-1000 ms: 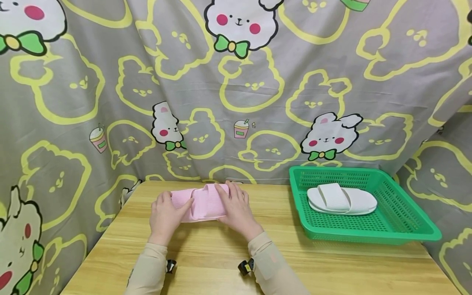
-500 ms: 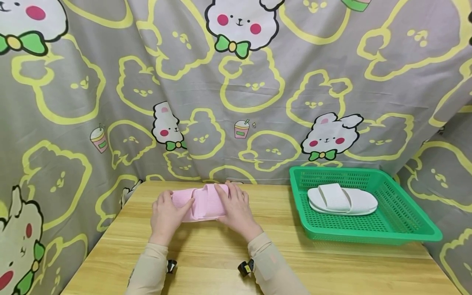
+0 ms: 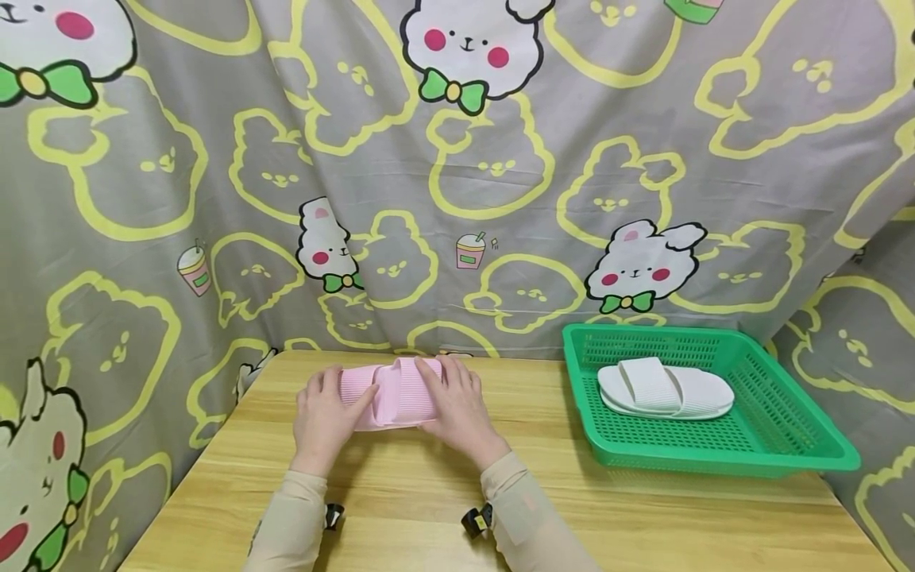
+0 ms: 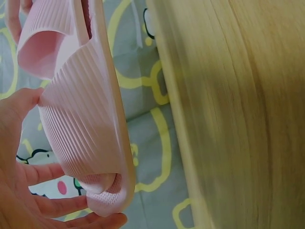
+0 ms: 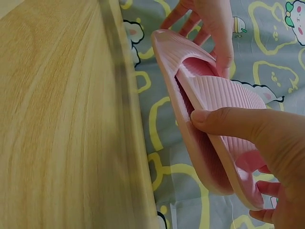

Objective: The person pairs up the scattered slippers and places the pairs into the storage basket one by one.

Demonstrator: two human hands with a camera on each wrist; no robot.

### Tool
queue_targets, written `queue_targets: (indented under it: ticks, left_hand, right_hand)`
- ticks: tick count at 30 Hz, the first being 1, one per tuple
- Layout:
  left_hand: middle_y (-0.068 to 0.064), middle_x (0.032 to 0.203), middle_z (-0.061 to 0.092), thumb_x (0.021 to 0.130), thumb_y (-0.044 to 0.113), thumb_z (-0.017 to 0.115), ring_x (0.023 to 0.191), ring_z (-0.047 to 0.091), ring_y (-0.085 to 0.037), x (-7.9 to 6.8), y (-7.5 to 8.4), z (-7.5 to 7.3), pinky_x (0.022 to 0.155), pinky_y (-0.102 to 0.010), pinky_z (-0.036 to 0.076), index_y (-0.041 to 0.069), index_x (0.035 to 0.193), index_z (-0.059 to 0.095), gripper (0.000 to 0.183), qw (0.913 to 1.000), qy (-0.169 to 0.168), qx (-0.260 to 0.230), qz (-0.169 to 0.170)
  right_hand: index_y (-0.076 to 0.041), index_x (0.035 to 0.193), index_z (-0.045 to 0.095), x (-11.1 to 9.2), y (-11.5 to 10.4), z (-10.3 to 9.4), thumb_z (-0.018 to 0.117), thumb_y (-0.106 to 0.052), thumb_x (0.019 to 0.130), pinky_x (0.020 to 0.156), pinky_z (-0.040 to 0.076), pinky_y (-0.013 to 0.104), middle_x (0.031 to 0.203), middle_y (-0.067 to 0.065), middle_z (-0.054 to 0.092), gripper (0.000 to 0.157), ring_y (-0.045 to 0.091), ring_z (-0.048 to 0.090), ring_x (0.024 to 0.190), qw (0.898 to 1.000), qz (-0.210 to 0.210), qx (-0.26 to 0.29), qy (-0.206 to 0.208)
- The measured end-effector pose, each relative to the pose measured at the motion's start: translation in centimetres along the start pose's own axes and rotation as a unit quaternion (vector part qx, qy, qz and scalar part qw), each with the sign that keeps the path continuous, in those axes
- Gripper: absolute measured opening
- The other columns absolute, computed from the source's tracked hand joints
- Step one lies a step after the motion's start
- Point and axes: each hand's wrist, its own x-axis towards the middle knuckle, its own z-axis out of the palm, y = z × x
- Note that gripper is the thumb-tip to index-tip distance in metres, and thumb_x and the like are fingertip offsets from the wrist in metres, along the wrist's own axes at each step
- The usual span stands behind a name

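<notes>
A pair of pink slippers (image 3: 386, 393), with ribbed straps, is nested together above the wooden table, one fitted into the other. My left hand (image 3: 323, 415) holds the left end, thumb on the ribbed strap and fingers curled round the toe. At the other end my right hand (image 3: 461, 409) grips both soles; in the right wrist view its thumb (image 5: 224, 119) presses on the near edges beside a strap. A narrow gap shows between the two soles (image 5: 195, 129) there. In the left wrist view the strap (image 4: 81, 114) of one slipper faces the camera.
To the right stands a green plastic basket (image 3: 722, 457) with a pair of white slippers (image 3: 668, 389) nested in it. The wooden table (image 3: 400, 508) ends at a patterned grey curtain (image 3: 457, 310) behind and on both sides.
The left hand has shifted very slightly to the right along the slippers. The right hand's grip looks the same, and the basket has not moved.
</notes>
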Motion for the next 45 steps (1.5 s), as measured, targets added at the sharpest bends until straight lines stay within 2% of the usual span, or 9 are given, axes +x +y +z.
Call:
queue_targets:
  ticks: [7, 13, 20, 33, 37, 40, 45]
  left_hand:
    - [-0.026, 0.141, 0.042, 0.082, 0.073, 0.056, 0.122, 0.044, -0.049, 0.0, 0.0, 0.0, 0.085, -0.066, 0.049, 0.011, 0.138, 0.046, 0.084, 1.0, 0.0, -0.001, 0.001]
    - [-0.027, 0.14, 0.043, 0.083, 0.069, 0.058, 0.12, 0.044, -0.049, -0.2, 0.1, -0.2, 0.083, -0.066, 0.05, 0.008, 0.136, 0.046, 0.082, 1.0, 0.004, 0.002, 0.001]
    - [-0.026, 0.138, 0.045, 0.082, 0.067, 0.061, 0.119, 0.045, -0.048, -0.1, 0.1, -0.1, 0.083, -0.065, 0.049, 0.007, 0.134, 0.047, 0.081, 0.9999, 0.013, 0.0, -0.003]
    - [-0.027, 0.14, 0.041, 0.081, 0.071, 0.06, 0.122, 0.041, -0.048, 0.2, -0.1, -0.4, 0.089, -0.064, 0.046, 0.008, 0.138, 0.045, 0.087, 0.9999, 0.001, -0.011, 0.008]
    - [-0.027, 0.143, 0.037, 0.078, 0.07, 0.064, 0.127, 0.036, -0.048, 0.3, -0.3, -0.5, 0.093, -0.065, 0.043, 0.01, 0.141, 0.043, 0.089, 0.9992, 0.002, -0.017, 0.037]
    - [-0.029, 0.146, 0.033, 0.074, 0.067, 0.07, 0.129, 0.033, -0.05, 0.4, -0.5, -0.6, 0.095, -0.067, 0.04, 0.012, 0.144, 0.042, 0.093, 0.9971, 0.002, -0.02, 0.074]
    - [-0.028, 0.154, 0.024, 0.068, 0.065, 0.077, 0.132, 0.029, -0.054, 0.5, -1.0, -0.8, 0.098, -0.071, 0.038, 0.017, 0.15, 0.033, 0.105, 0.9909, -0.032, -0.005, 0.131]
  right_hand:
    - [-0.025, 0.149, 0.034, -0.1, 0.0, 0.0, 0.09, -0.044, 0.06, 0.105, 0.037, 0.054, 0.141, 0.018, 0.043, 0.106, 0.037, 0.041, 0.132, 1.0, -0.008, -0.002, 0.013]
    - [-0.025, 0.149, 0.035, -0.1, 0.0, 0.2, 0.089, -0.046, 0.06, 0.104, 0.038, 0.053, 0.14, 0.017, 0.044, 0.106, 0.035, 0.042, 0.131, 0.999, -0.017, -0.013, 0.025]
    - [-0.027, 0.149, 0.035, -0.1, 0.0, 0.1, 0.089, -0.047, 0.061, 0.107, 0.037, 0.053, 0.142, 0.015, 0.043, 0.104, 0.035, 0.042, 0.132, 1.0, -0.017, -0.013, 0.019]
    - [-0.025, 0.146, 0.041, 0.1, 0.3, 0.0, 0.089, -0.047, 0.059, 0.104, 0.041, 0.054, 0.138, 0.014, 0.047, 0.101, 0.034, 0.045, 0.129, 0.998, -0.036, -0.008, 0.055]
    - [-0.025, 0.146, 0.04, 0.2, 0.6, -0.1, 0.089, -0.046, 0.06, 0.105, 0.04, 0.054, 0.139, 0.015, 0.046, 0.101, 0.034, 0.044, 0.13, 0.999, -0.024, 0.003, 0.048]
    - [-0.025, 0.146, 0.041, 0.2, 0.9, -0.2, 0.089, -0.043, 0.06, 0.105, 0.039, 0.054, 0.138, 0.014, 0.046, 0.1, 0.033, 0.043, 0.13, 0.999, -0.012, 0.022, 0.044]
    - [-0.025, 0.144, 0.042, 0.2, 1.4, -0.4, 0.09, -0.041, 0.059, 0.102, 0.041, 0.053, 0.134, 0.011, 0.047, 0.099, 0.03, 0.044, 0.126, 0.998, -0.008, 0.041, 0.053]
